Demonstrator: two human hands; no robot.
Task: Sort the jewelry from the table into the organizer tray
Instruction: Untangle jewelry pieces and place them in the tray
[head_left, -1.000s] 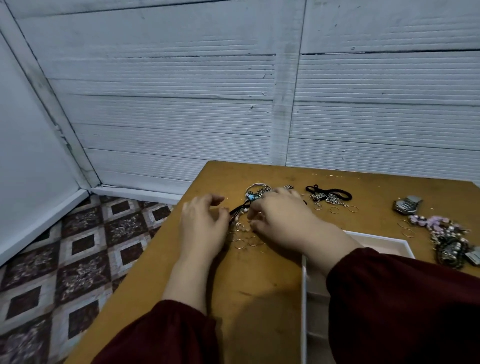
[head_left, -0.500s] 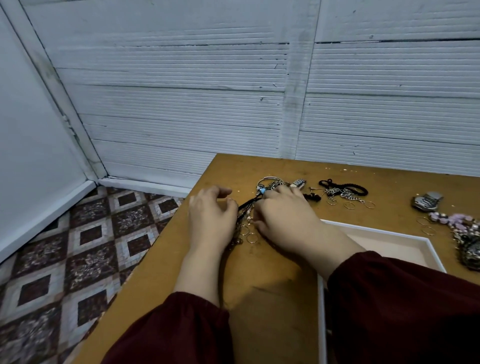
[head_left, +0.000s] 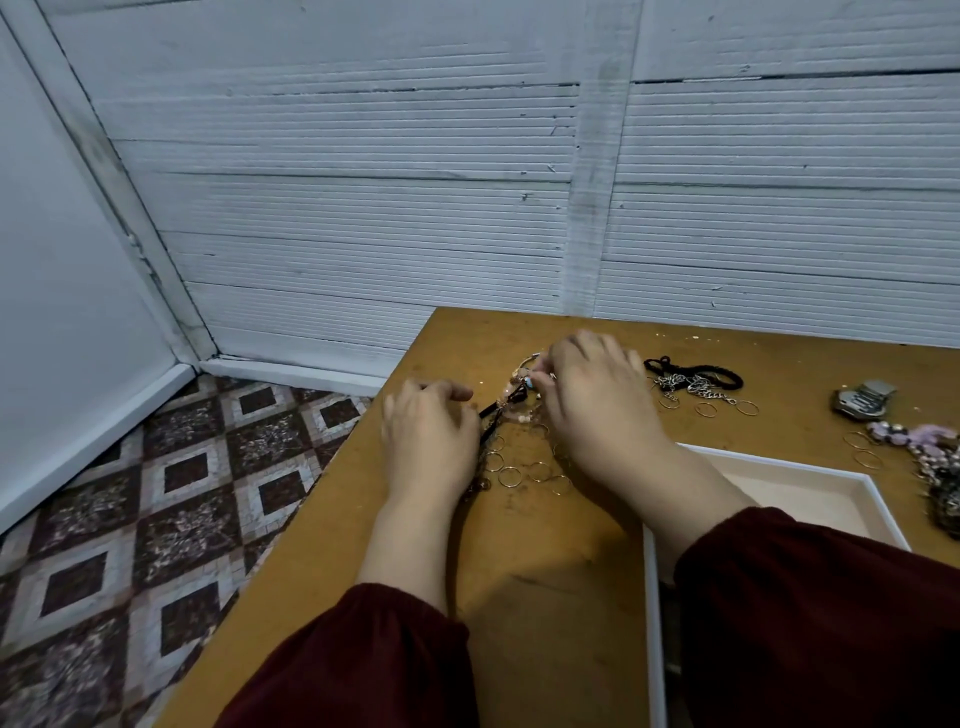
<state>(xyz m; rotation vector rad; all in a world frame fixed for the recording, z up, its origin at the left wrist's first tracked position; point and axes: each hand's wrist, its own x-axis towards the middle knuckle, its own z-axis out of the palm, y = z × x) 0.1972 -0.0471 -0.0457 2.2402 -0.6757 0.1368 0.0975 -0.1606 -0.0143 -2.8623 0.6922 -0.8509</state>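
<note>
We look down on a brown wooden desk (head_left: 545, 597) with a worn, scuffed top, pushed up to a white ribbed wall (head_left: 363, 208). To the left, below the desk, lies a floor (head_left: 156, 493) of brown and cream patterned tiles.

The desk's far edge meets the wall, and its left edge runs on a slant from far to near, with the floor open beside it. Bare wood shows between the two dark red sleeves (head_left: 374, 660) at the near side.

The tangle of jewelry (head_left: 511, 400) lies at the far left of the desk, between the hands. The left hand (head_left: 428, 441) is curled over its black cord end; we cannot tell whether it grips. The right hand (head_left: 597, 410) pinches the tangle at its far end, by a blue bead. Thin rings (head_left: 511, 475) lie loose just near of it.

The tray (head_left: 800, 493), white-rimmed and pale inside, sits at the near right, its corner under the right forearm. Far of it lie a black cord (head_left: 696, 376) with chain, a grey clip (head_left: 865, 399) and a pink beaded piece (head_left: 914, 434).
</note>
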